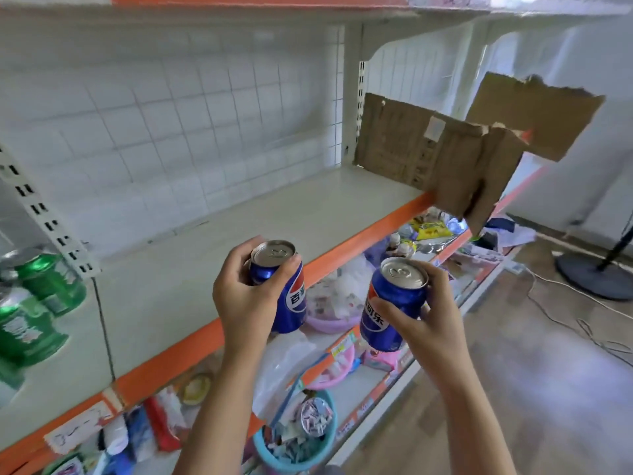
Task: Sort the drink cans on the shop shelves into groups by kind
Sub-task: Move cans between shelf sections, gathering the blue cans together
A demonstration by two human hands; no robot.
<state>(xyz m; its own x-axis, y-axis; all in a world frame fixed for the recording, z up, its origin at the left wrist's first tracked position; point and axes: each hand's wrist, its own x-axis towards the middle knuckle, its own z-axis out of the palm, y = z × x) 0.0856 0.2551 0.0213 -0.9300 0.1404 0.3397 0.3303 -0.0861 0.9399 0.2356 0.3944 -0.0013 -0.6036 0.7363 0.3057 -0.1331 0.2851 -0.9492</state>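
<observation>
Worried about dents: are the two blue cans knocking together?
Apart. The head view shows the left blue can and right blue can with shelf clutter visible between them.

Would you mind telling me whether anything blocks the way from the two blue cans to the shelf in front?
Nothing visible does. The left hand and right hand each hold a blue Pepsi can before the shelf; green cans and cardboard stand off at its ends.

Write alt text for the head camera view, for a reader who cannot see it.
A person's left hand and right hand each grip a blue aluminium cola can in front of a white shop shelf with an orange edge. Green drink cans stand at the shelf's left end; torn brown cardboard sits at its right.
</observation>
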